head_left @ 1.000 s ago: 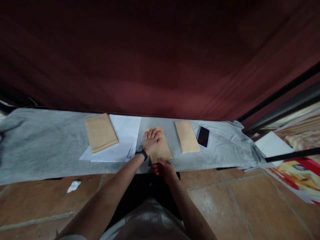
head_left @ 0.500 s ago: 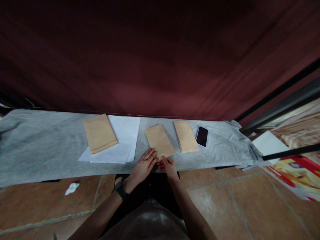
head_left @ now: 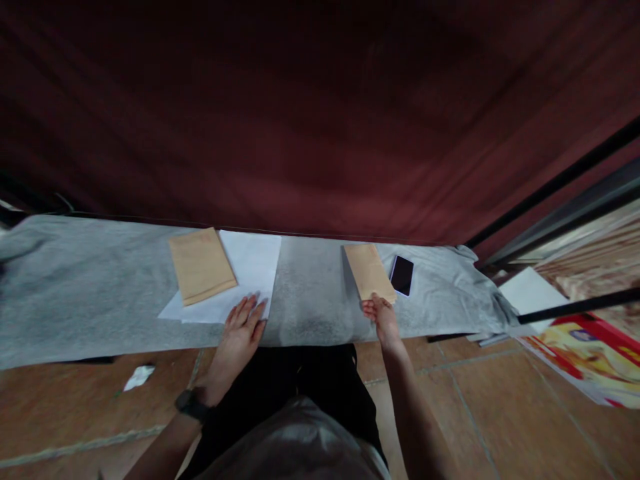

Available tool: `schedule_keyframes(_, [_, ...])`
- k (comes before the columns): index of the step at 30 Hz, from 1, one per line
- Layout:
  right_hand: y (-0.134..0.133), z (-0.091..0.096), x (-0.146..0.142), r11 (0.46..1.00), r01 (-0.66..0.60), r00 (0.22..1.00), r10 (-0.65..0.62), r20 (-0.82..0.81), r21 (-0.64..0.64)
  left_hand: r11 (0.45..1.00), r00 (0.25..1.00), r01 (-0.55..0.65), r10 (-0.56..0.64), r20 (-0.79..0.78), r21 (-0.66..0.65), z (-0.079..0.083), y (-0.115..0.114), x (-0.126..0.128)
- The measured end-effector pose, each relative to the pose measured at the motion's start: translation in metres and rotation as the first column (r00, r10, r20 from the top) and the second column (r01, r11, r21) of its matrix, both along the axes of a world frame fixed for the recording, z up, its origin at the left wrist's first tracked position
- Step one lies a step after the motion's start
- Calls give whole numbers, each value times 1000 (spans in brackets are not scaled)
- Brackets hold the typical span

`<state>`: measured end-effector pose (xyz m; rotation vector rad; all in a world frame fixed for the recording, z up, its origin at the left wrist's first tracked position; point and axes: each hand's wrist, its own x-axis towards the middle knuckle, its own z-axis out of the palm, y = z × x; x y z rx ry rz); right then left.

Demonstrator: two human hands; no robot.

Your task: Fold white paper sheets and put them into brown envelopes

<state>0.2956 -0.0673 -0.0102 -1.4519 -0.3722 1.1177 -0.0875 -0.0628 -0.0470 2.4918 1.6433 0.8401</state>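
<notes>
My left hand [head_left: 244, 323] lies with its fingers stretched out on the lower right part of the white paper sheets [head_left: 253, 263]. Nothing is gripped by it. On the right, my right hand [head_left: 381, 316] pinches the near edge of a brown envelope [head_left: 369, 268] between thumb and fingers. That envelope is over the right-hand stack, whose edges barely show beneath it. Another stack of brown envelopes [head_left: 203, 265] rests on the left part of the white sheets, just beyond my left hand.
A phone [head_left: 402, 275] lies right of the envelope on the grey cloth [head_left: 313, 293] covering the long, narrow surface. Behind it hangs a dark red curtain [head_left: 310, 147]. Crumpled white paper [head_left: 139, 377] lies on the tiled floor. A red and yellow box [head_left: 595, 357] is at the right.
The brown envelope from the middle has moved right, onto the other stack, with my right hand. My left hand has let go of it and moved left onto the white sheets.
</notes>
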Motion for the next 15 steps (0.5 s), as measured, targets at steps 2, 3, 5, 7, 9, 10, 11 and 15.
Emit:
schedule_keyframes(2, [-2, -4, 3, 1000, 12, 1000, -13, -23, -18, 1000, 1000, -12, 13, -16, 9, -4, -3, -7])
schedule_keyframes(3, [-3, -5, 4, 1000, 18, 999, -19, -31, -22, 1000, 1000, -17, 17, -25, 10, -5, -4, -10])
schedule_keyframes(5, [-5, -7, 5, 999, 30, 999, -31, -40, -31, 999, 999, -31, 31, -38, 13, -7, -6, -14])
schedule_keyframes(7, [-6, -9, 6, 998, 41, 999, -43, -30, -51, 999, 998, -49, 49, -46, 5, -7, -8, -16])
schedule_keyframes(9, [-7, -10, 8, 996, 44, 999, -45, -7, -77, 998, 996, -67, 66, -54, -9, -6, -9, -18])
schedule_keyframes(10, [-7, -11, 9, 995, 41, 999, -40, 6, -88, 997, 996, -73, 72, -60, -18, -5, -10, -19])
schedule_keyframes(11, [-7, -12, 10, 994, 33, 999, -31, 17, -100, 997, 995, -73, 71, -72, -29, -4, -10, -19])
schedule_keyframes(15, [-8, -14, 14, 989, 6, 1000, -3, 25, -148, 997, 990, -48, 41, -134, -53, 3, -14, -22])
